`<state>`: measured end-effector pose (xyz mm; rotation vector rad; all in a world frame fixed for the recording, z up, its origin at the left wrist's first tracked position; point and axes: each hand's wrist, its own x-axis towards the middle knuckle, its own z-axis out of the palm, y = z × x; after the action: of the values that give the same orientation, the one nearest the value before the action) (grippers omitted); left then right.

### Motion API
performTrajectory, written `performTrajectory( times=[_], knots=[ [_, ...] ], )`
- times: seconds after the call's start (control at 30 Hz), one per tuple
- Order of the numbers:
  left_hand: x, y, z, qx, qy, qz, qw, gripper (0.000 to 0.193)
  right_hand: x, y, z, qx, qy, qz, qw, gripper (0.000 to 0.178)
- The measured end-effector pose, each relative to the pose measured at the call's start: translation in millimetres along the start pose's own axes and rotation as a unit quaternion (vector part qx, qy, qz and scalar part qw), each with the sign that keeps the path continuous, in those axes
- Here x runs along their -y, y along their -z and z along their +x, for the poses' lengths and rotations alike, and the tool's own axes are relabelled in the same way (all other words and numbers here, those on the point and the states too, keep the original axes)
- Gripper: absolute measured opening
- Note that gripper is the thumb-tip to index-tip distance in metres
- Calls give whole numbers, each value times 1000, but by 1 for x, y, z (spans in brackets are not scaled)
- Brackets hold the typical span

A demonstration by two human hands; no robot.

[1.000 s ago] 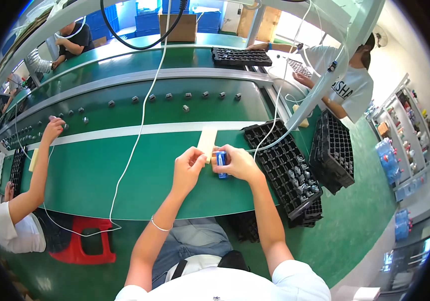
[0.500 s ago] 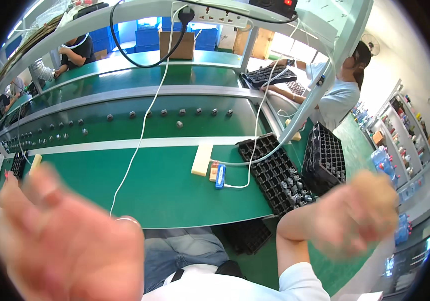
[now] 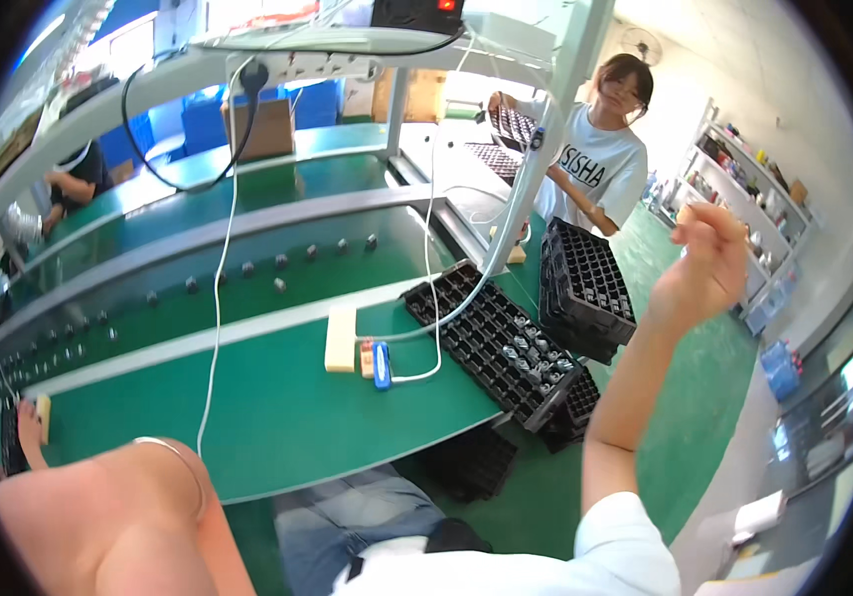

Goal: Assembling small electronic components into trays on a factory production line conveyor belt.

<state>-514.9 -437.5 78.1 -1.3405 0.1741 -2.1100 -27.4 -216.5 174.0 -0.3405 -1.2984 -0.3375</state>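
My right hand (image 3: 706, 266) is raised well above the floor at the right, its fingers curled in and nothing visible in them. It touches nothing on the bench. My left hand (image 3: 98, 517) looms large at the lower left, close to the camera, with a thin bracelet at the wrist; its fingers are hidden. On the green bench (image 3: 287, 427) lie a cream-coloured block (image 3: 341, 340) and a small blue device (image 3: 382, 366) with a white cable. A black compartment tray (image 3: 461, 333) to their right holds several small metal parts (image 3: 536, 353) at its near end.
More black trays (image 3: 590, 283) are stacked right of the bench. Several small metal parts (image 3: 281, 261) stand in a row on the green strip behind. A metal frame post (image 3: 536, 169) and hanging white cable (image 3: 218, 298) cross the view. A co-worker (image 3: 600, 149) holds a tray beyond.
The view has swung to the right, so the bench sits further left. My right hand has risen and shows more clearly. My left hand has turned, and its fingers no longer show.
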Motion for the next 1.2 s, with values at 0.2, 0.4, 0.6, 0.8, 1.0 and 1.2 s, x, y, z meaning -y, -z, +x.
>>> performTrajectory(
  times=[0.2,0.4,0.6,0.8,1.0,1.2],
  knots=[
    [46,-35,1,195,-4,-18,981,60,-92,61,-38,105,-209,-139,962,10],
    [74,-63,-6,343,13,-14,939,62,-166,155,-76,88,-301,-175,933,11],
    [47,-273,-148,166,464,-212,844,23,-215,232,-91,50,-363,-264,892,38],
    [36,-390,-338,106,889,-287,340,49,-306,356,-98,-58,-331,-581,741,84],
    [64,-419,-427,112,936,-241,230,77,-322,321,-96,94,-650,-399,640,87],
    [24,-477,-442,28,947,-141,289,68,-366,384,-65,210,-555,-461,660,88]
  ],
)
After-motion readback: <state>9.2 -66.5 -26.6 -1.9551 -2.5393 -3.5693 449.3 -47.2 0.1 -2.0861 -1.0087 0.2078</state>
